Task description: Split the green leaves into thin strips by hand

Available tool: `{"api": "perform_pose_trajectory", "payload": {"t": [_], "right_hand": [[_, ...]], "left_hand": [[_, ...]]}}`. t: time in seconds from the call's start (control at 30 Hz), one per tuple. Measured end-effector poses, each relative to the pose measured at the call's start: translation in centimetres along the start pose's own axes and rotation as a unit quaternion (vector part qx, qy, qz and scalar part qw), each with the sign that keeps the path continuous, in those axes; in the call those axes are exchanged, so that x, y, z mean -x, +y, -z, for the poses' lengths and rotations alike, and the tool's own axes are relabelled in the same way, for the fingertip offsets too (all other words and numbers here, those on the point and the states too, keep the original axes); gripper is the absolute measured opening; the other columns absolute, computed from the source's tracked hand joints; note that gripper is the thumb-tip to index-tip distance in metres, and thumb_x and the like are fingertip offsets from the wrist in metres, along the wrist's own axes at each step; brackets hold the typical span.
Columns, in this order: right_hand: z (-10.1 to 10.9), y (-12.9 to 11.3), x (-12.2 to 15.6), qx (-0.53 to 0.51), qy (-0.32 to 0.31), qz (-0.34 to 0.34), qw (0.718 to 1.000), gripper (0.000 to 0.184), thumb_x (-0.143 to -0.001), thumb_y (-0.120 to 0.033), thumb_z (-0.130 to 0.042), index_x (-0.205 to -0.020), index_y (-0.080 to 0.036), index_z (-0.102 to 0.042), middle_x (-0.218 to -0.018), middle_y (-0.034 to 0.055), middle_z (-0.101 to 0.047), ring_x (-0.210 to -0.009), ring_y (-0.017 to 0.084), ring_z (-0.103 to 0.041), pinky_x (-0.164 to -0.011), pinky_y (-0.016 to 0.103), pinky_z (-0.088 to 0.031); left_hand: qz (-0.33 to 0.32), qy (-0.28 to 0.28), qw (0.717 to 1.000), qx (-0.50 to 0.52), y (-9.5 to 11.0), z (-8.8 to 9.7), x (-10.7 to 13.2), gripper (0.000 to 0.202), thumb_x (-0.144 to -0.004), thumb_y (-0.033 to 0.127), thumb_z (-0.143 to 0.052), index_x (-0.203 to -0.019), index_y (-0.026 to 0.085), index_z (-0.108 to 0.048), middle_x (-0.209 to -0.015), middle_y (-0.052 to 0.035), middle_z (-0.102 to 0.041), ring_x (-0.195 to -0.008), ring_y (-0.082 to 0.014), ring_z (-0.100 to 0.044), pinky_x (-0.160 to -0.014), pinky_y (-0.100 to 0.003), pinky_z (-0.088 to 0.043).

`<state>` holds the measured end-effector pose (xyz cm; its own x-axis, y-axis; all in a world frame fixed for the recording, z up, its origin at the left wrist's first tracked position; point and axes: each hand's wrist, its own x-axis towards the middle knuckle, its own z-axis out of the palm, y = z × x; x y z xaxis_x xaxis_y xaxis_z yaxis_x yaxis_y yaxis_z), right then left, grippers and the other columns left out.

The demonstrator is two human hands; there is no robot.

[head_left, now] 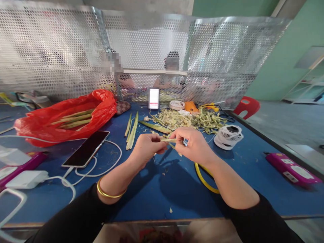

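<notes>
Above the blue table, my left hand (149,145) is closed, its thumb and fingertips pinching one end of a narrow pale-green leaf strip (169,139). My right hand (192,143) is closed on the other end, the fingers curled, so the strip lies between both hands. Just beyond them a single long green leaf (158,127) reaches toward a heap of shredded leaf scraps (174,118). More long leaves (133,131) lie flat to the left of the hands. Partly hidden under my right forearm is a yellow curved band (206,180).
At left sits a red plastic bag (101,104) with leaves inside, near a phone (87,148) and white cable (120,152). To the right are a white thread spool (226,141) and a purple power strip (291,167). A perforated metal screen (152,40) stands behind, with people beyond it.
</notes>
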<state>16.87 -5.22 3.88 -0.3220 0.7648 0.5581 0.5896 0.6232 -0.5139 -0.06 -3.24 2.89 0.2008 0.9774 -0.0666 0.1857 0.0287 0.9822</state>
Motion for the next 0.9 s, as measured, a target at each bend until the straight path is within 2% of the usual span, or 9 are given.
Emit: {"api": "perform_pose_trajectory", "payload": {"t": [0.13,0.37,0.63,0.8,0.9], "right_hand": [[-0.5,0.3,0.0,0.047,0.018,0.0,0.999,0.023,-0.063,-0.002,-0.051,-0.056,-0.02,-0.037,-0.073,0.0004,-0.064,-0.071,0.015,-0.057,-0.069,0.029,-0.036],[-0.8,0.7,-0.2,0.088,0.039,0.006,0.995,0.03,-0.077,-0.014,-0.054,-0.056,-0.02,-0.034,-0.061,-0.0011,-0.058,-0.063,0.014,-0.052,-0.069,0.03,-0.034],[-1.4,0.4,0.0,0.201,0.05,0.074,0.976,0.029,-0.077,-0.01,-0.049,-0.055,-0.02,-0.033,-0.061,0.0001,-0.055,-0.064,0.015,-0.046,-0.069,0.031,-0.032],[-1.8,0.2,0.1,0.152,0.032,0.108,0.982,0.029,-0.079,-0.012,-0.049,-0.056,-0.021,-0.034,-0.065,0.001,-0.06,-0.067,0.016,-0.049,-0.072,0.032,-0.034],[-2.0,0.3,0.1,0.114,0.042,0.084,0.989,0.029,-0.079,-0.012,-0.051,-0.057,-0.021,-0.034,-0.067,0.0004,-0.062,-0.067,0.015,-0.052,-0.073,0.031,-0.034]], "left_hand": [[0.001,-0.001,1.0,-0.004,-0.2,-0.1,-0.1,0.009,-0.061,0.021,-0.067,-0.055,0.016,-0.063,-0.054,0.0,-0.063,-0.048,-0.009,-0.054,-0.051,-0.02,-0.045],[-0.001,0.001,1.0,0.009,-0.5,-0.1,-0.2,0.006,-0.06,0.02,-0.067,-0.056,0.016,-0.064,-0.054,-0.0003,-0.064,-0.05,-0.0101,-0.056,-0.055,-0.023,-0.049],[0.01,0.005,0.999,0.034,-0.9,-0.4,-0.3,0.011,-0.059,0.022,-0.069,-0.055,0.015,-0.06,-0.053,0.0004,-0.063,-0.049,-0.0087,-0.055,-0.052,-0.021,-0.048],[0.008,0.005,0.999,0.047,-0.7,-0.5,-0.1,0.011,-0.058,0.015,-0.063,-0.049,0.016,-0.056,-0.045,0.0049,-0.055,-0.045,-0.0069,-0.051,-0.05,-0.019,-0.044],[0.023,0.003,0.997,0.078,-0.7,-0.5,0.0,0.012,-0.058,0.018,-0.066,-0.051,0.015,-0.057,-0.046,0.0048,-0.056,-0.047,-0.0076,-0.053,-0.052,-0.019,-0.045]]}}
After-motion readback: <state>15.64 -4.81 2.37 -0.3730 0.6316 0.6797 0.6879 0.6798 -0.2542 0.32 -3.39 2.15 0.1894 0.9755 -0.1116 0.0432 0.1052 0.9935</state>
